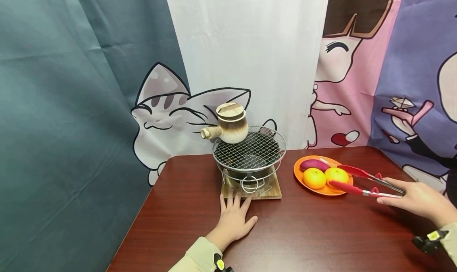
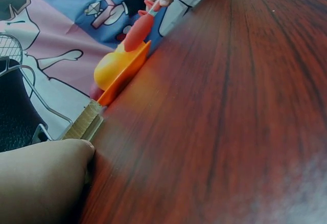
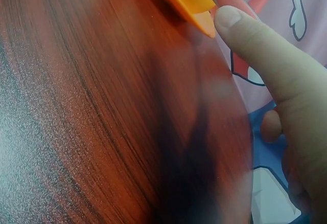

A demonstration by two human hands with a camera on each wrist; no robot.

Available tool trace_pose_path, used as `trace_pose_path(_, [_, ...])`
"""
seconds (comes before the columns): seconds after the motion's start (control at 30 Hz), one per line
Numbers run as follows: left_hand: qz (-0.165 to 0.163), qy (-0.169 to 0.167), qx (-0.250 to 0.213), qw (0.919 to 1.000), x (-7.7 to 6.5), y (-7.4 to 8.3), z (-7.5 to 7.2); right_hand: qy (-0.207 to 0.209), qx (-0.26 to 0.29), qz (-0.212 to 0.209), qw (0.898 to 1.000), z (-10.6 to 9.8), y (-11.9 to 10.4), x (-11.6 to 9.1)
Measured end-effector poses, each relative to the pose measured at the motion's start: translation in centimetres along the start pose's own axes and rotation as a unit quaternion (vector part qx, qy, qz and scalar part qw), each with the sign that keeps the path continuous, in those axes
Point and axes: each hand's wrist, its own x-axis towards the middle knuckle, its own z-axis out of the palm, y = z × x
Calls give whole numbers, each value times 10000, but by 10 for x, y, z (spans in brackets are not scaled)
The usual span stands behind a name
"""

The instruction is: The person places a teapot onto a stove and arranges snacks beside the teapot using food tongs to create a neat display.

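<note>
My right hand (image 1: 421, 198) grips a pair of red-tipped metal tongs (image 1: 346, 187). The tongs' red ends are spread, one on either side of the right-hand orange (image 1: 337, 176). That fruit lies on an orange plate (image 1: 298, 173), along with another orange (image 1: 314, 179) and a purple sweet potato (image 1: 314, 165). In the right wrist view, the thumb (image 3: 240, 27) lies along the tongs' handle. My left hand (image 1: 233, 220) rests with fingers spread, its fingertips at the front edge of a wooden board (image 1: 273, 190) under the grill.
On the board stands a round tabletop grill with a wire mesh (image 1: 264, 147). A lidded clay teapot (image 1: 233, 129) with a side handle sits on the mesh's left rear. Printed curtains (image 1: 250, 46) hang behind the dark red table (image 1: 303, 232).
</note>
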Motion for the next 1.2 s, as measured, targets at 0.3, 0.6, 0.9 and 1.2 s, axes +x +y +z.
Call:
trace_pose_path(0.3, [-5, -85, -21, 10000, 0, 1, -6, 69, -159, -74, 9998, 3, 0, 1])
trace_pose_path(0.6, [17, 1, -83, 10000, 0, 1, -4, 49, -337, 4, 9994, 2, -4, 0])
trace_pose_path(0.9, [59, 51, -56, 10000, 1, 1, -4, 119, -345, -23, 9993, -1, -2, -3])
trace_pose_path(1.2, [2, -134, -171, 9998, 0, 1, -6, 197, -227, -50, 9995, -5, 0, -4])
